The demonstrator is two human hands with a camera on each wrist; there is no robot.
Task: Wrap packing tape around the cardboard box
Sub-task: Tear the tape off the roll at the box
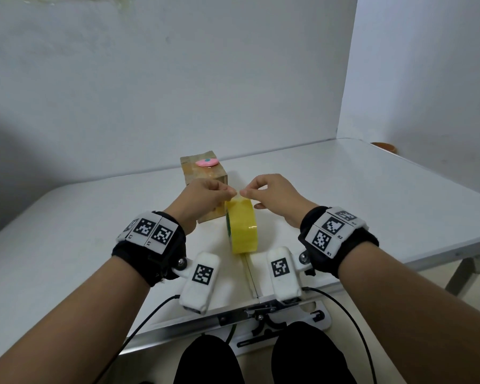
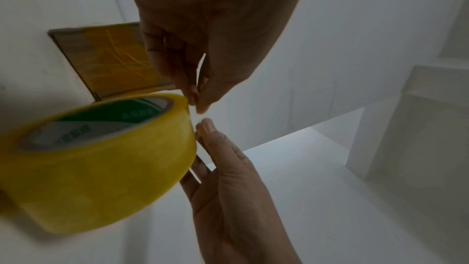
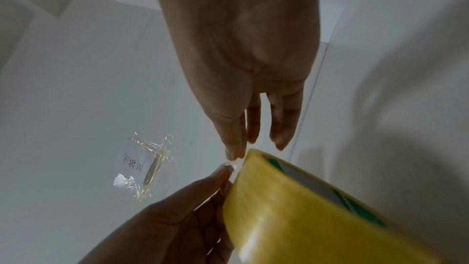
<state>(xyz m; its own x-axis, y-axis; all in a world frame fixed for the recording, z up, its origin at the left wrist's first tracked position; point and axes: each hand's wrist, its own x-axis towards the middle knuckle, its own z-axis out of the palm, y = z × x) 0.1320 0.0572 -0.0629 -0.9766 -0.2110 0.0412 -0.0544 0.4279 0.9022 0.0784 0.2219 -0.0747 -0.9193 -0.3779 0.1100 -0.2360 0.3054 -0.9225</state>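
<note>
A small cardboard box (image 1: 205, 180) with old tape on it stands on the white table (image 1: 372, 189); its side shows in the left wrist view (image 2: 114, 61). Just in front of it a yellow packing tape roll (image 1: 243, 227) (image 2: 101, 158) (image 3: 304, 218) stands on edge. My left hand (image 1: 231, 193) (image 2: 199, 104) (image 3: 225, 170) and right hand (image 1: 245, 193) (image 2: 205, 126) (image 3: 234, 155) meet above the roll. Each pinches the clear loose tape end (image 2: 195, 114) between thumb and forefinger. The left hand hides the near part of the box.
A pink oval piece with a teal spot (image 1: 207, 162) lies on top of the box. A brown round object (image 1: 384, 146) sits past the table's far right edge. White walls close the back and right. A crumpled tape scrap with a note (image 3: 142, 168) sticks to the wall.
</note>
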